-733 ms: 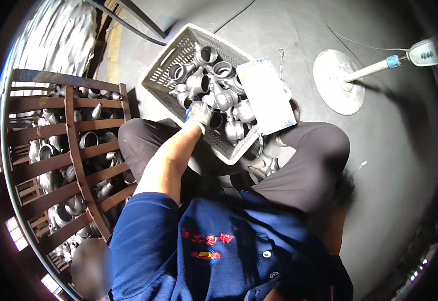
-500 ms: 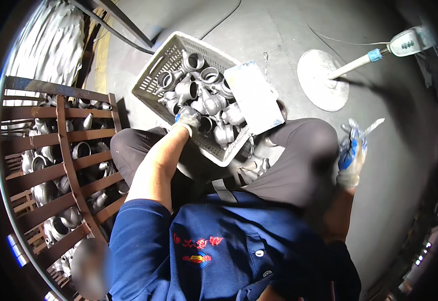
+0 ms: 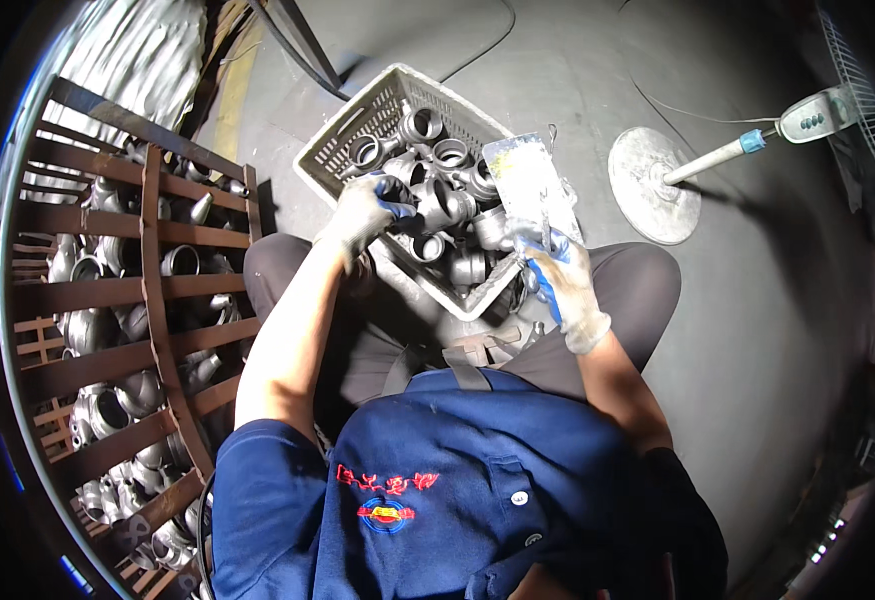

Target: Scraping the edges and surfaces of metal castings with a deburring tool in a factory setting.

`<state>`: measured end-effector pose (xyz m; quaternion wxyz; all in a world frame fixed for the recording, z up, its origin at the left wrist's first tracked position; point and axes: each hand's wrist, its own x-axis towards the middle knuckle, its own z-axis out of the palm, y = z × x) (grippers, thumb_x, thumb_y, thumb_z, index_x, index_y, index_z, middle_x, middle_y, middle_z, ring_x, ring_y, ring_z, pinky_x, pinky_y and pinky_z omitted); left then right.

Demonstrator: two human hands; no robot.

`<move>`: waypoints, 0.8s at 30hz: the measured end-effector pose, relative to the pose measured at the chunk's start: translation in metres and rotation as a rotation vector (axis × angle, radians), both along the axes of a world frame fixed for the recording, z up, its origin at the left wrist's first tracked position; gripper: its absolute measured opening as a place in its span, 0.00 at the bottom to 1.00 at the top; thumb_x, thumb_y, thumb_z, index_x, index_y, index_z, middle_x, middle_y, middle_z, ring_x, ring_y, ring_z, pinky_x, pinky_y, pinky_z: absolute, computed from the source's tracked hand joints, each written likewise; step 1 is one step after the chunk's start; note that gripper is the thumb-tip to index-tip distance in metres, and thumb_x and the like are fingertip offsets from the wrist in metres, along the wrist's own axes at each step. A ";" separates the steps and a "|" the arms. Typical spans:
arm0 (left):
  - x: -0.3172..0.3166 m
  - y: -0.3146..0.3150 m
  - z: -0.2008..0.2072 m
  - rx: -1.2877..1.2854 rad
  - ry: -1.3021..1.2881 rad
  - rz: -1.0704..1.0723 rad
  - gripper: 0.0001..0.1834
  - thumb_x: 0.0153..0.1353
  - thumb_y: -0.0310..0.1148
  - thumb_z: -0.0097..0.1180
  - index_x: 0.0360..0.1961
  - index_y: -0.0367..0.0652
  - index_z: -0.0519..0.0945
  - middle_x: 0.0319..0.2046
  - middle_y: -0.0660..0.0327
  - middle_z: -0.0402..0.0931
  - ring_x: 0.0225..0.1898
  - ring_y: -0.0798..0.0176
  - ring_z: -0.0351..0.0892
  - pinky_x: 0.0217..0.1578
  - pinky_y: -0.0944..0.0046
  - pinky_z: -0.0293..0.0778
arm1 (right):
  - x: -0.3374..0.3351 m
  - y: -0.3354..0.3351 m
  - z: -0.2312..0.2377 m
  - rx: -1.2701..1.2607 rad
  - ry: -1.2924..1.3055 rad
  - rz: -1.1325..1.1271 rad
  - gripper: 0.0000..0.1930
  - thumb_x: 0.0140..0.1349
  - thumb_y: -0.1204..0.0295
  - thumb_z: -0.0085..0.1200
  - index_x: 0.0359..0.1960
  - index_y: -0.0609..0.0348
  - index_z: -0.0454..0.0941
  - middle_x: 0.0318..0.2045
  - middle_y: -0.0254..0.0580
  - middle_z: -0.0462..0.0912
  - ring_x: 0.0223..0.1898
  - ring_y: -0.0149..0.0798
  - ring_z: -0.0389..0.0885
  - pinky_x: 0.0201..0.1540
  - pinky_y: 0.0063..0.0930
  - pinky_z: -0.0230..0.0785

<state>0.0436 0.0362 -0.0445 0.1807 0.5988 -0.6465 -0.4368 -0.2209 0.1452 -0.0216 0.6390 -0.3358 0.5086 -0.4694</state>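
My left hand (image 3: 362, 218), in a white and blue work glove, is closed at the near left side of a pale plastic crate (image 3: 319, 150). Its fingers curl over a grey metal casting (image 3: 397, 190), partly hidden by the glove. My right hand (image 3: 564, 282), gloved alike, is closed by the crate's right corner, around a slim grey blade-like tool (image 3: 545, 228). Several hollow grey pipe-shaped castings (image 3: 451, 153) fill the crate. A white flat board (image 3: 527, 172) with a yellowish smear rests on its right side, just beyond my right hand.
A rusty slatted metal rack (image 3: 147, 290) filled with castings stands close at my left. To the right is a stand fan with a round white base (image 3: 647, 190). A black cable (image 3: 487, 45) crosses the floor behind the crate. More pieces (image 3: 492, 345) lie between my legs.
My right hand has swung in from the far right to the crate with the blade-like tool. My left hand has lifted and turned slightly at the crate's near left side.
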 end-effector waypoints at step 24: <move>0.006 0.119 0.049 0.279 1.155 0.418 0.11 0.63 0.28 0.47 0.45 0.39 0.75 0.35 0.64 0.76 0.30 0.72 0.73 0.27 0.73 0.71 | 0.028 0.019 0.050 0.038 -0.021 0.060 0.15 0.56 0.81 0.51 0.46 0.62 0.75 0.21 0.26 0.74 0.14 0.14 0.62 0.13 0.07 0.53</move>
